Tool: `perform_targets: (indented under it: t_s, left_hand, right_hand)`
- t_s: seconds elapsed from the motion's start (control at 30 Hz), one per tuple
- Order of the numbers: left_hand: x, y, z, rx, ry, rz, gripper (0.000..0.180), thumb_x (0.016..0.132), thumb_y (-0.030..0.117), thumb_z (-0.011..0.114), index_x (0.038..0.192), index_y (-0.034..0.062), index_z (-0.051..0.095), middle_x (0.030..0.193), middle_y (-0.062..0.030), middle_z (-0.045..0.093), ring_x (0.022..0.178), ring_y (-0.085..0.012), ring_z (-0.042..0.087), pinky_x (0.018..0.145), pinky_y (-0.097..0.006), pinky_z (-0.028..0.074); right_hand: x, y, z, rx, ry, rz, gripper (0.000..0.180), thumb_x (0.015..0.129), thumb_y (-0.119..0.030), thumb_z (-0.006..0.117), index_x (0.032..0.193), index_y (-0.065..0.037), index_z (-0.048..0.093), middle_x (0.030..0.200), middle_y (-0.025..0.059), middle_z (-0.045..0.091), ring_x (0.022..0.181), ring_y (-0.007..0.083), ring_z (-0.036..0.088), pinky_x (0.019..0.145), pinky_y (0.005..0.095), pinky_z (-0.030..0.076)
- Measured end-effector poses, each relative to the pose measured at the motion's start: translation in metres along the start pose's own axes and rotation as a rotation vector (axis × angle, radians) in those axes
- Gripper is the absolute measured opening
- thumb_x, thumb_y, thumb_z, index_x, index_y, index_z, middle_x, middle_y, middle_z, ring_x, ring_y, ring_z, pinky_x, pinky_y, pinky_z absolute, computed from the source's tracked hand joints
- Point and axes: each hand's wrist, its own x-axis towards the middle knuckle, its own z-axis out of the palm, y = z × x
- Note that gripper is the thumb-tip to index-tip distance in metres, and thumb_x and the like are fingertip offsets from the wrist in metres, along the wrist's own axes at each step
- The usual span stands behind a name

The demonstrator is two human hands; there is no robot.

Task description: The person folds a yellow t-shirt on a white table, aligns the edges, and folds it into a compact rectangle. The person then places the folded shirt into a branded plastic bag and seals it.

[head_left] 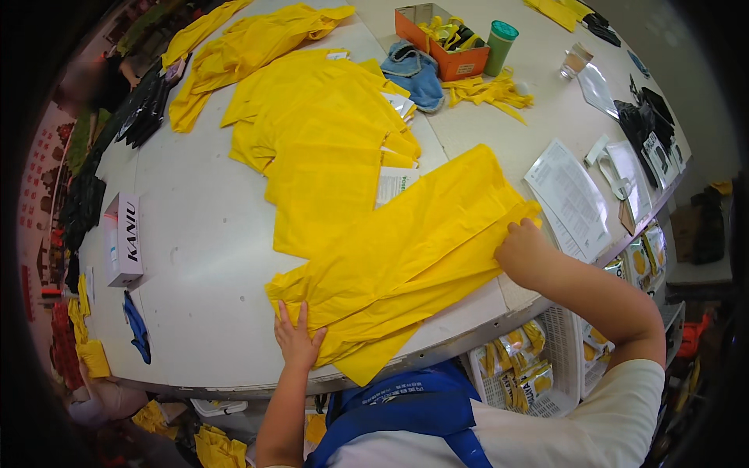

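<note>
A long yellow garment (413, 242) of thin, creased fabric lies slantwise across the near part of the table, partly folded lengthwise. My right hand (529, 253) pinches its right edge with closed fingers. At the garment's left end, my left hand (296, 337) rests flat, fingers spread over the cloth. Just beyond lies a spread stack of folded yellow garments (324, 164), with white printed cards (394, 185) showing at its right side. The near garment covers part of that stack.
An orange box (462, 64) with yellow strips, a green-lidded cup (500, 48) and a blue denim cloth (412, 76) stand at the back. Printed sheets (568, 201) lie right. A white box (124, 239) sits left. Below the edge is a white basket (563, 351) of packets.
</note>
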Motion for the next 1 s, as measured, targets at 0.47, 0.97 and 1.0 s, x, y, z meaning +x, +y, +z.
perform_targets:
  t_s: [0.47, 0.97, 1.0]
  left_hand:
    - [0.003, -0.008, -0.013, 0.032, -0.1, -0.028, 0.074, 0.079, 0.045, 0.068, 0.143, 0.0247, 0.038, 0.155, -0.0179, 0.008, 0.133, -0.0452, 0.023, 0.109, -0.055, 0.02]
    - [0.002, 0.047, -0.04, -0.1, -0.034, 0.217, 0.073, 0.077, 0.035, 0.071, 0.14, 0.0173, 0.039, 0.153, -0.0223, 0.012, 0.137, -0.0461, 0.015, 0.11, -0.057, 0.013]
    - [0.0, 0.054, -0.041, -0.113, -0.066, 0.263, 0.074, 0.076, 0.037, 0.073, 0.14, 0.0176, 0.04, 0.153, -0.0223, 0.012, 0.138, -0.0462, 0.014, 0.11, -0.058, 0.012]
  right_hand:
    - [-0.079, 0.025, 0.06, 0.893, 0.627, 0.014, 0.023, 0.065, -0.004, 0.071, 0.085, -0.004, 0.06, 0.093, 0.0102, 0.06, 0.09, 0.0308, 0.055, 0.081, 0.0393, 0.045]
    - [-0.077, 0.003, 0.111, 1.023, 0.773, 0.105, 0.014, 0.073, -0.001, 0.061, 0.086, -0.006, 0.06, 0.079, 0.008, 0.06, 0.077, 0.0255, 0.06, 0.073, 0.0348, 0.049]
    - [-0.073, 0.008, 0.114, 1.165, 0.768, 0.205, 0.013, 0.075, -0.003, 0.062, 0.087, -0.006, 0.059, 0.08, 0.0089, 0.061, 0.077, 0.0251, 0.061, 0.073, 0.0339, 0.049]
